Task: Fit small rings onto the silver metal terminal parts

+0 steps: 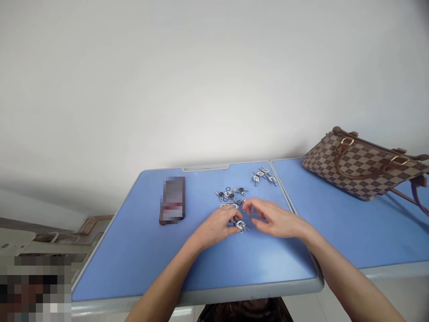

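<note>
My left hand (219, 226) rests on the blue table (134, 255), fingers curled around a small metal fitting (240, 225) at its fingertips. My right hand (273, 218) hovers just to the right of it, fingers spread and slightly blurred, with nothing seen in them. Just beyond both hands lies a loose pile of small metal parts and dark rings (230, 195). A second small cluster of metal parts (264, 175) sits farther back to the right.
A dark phone-like object (173, 200) lies flat on the table's left half. A brown checkered handbag (365, 166) stands on the adjoining blue table (351, 223) at the right. A white wall rises behind. Clutter shows at the lower left.
</note>
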Tool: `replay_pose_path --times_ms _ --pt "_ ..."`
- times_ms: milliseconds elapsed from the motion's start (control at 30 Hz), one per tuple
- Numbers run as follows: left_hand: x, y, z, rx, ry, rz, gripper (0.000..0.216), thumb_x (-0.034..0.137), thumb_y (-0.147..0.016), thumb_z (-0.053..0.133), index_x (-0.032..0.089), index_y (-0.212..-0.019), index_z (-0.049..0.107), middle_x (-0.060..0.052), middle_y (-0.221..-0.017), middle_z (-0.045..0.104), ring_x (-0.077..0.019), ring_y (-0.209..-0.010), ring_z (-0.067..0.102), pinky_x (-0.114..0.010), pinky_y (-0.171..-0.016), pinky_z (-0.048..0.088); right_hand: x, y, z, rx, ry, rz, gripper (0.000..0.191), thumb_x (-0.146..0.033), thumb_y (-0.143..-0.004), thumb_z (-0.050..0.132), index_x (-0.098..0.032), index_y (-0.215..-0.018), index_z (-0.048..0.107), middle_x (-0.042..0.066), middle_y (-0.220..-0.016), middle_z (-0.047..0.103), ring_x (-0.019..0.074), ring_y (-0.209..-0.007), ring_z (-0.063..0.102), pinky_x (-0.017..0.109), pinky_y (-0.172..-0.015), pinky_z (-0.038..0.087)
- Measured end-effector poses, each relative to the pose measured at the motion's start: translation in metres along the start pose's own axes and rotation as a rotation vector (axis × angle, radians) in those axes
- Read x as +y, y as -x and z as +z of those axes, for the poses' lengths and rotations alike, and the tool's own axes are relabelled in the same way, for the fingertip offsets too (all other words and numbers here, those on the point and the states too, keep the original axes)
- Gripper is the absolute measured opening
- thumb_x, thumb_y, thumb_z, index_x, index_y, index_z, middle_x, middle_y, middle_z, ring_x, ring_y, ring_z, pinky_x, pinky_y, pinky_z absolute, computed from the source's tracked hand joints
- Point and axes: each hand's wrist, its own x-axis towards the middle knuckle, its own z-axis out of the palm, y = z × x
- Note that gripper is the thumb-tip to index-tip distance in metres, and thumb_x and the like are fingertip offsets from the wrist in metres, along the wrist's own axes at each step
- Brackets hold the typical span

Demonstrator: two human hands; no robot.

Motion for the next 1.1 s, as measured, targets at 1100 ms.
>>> replay_pose_path --times_ms 1100 --pt "-0.007 -0.007 0.010 0.172 -0.067 -0.146 0.011 0.022 -0.075 0.070 0.020 -0.083 0.062 0.000 -0.089 0.063 -0.0174 -0.082 0.058 -0.028 -0.073 0.045 0.013 -0.020 0.027 0.396 -0.410 -0.085 0.018 -0.032 -0.094 0.050 -0.021 -0.090 0.063 0.003 -0.092 0.056 0.0101 -0.062 0.054 0.028 -0.063 0.049"
